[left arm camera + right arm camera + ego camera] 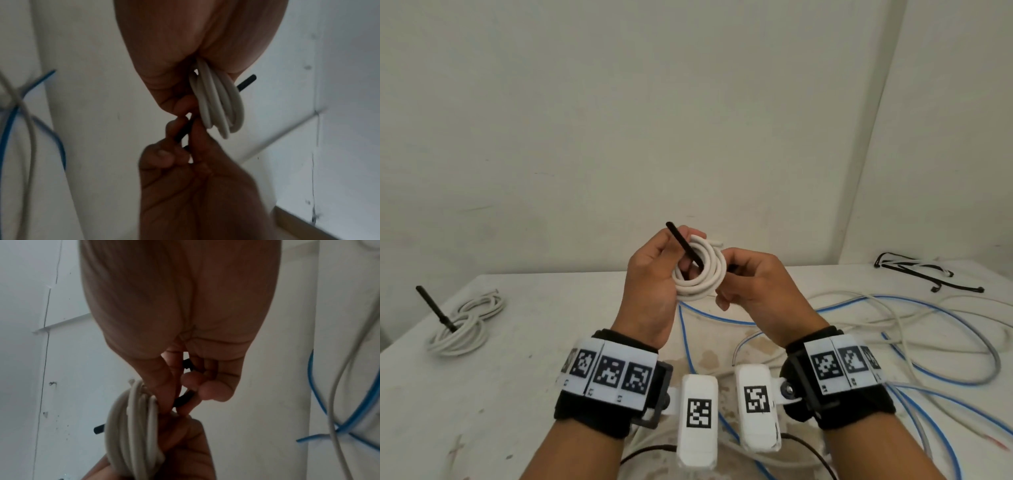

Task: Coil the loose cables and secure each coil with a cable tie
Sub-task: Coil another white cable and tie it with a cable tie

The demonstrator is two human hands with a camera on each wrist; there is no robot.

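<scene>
I hold a small white cable coil [698, 270] up above the table in my left hand [674, 260], fingers curled round its left side. A black cable tie [683, 245] passes through the coil, and its free end sticks up to the left. My right hand [732, 277] pinches the tie's other end at the coil's right side. In the left wrist view the coil [218, 104] hangs edge-on below my palm, with the tie [183, 131] running into my right fingers. The right wrist view has the tie [185, 400] between thumb and fingers beside the coil [131, 426].
A tied white coil [465, 325] with a black tie standing up lies at the table's [517, 394] left side. Loose blue and grey-white cables [893, 308] sprawl over the right half. A bunch of black ties [928, 274] lies at the far right by the wall.
</scene>
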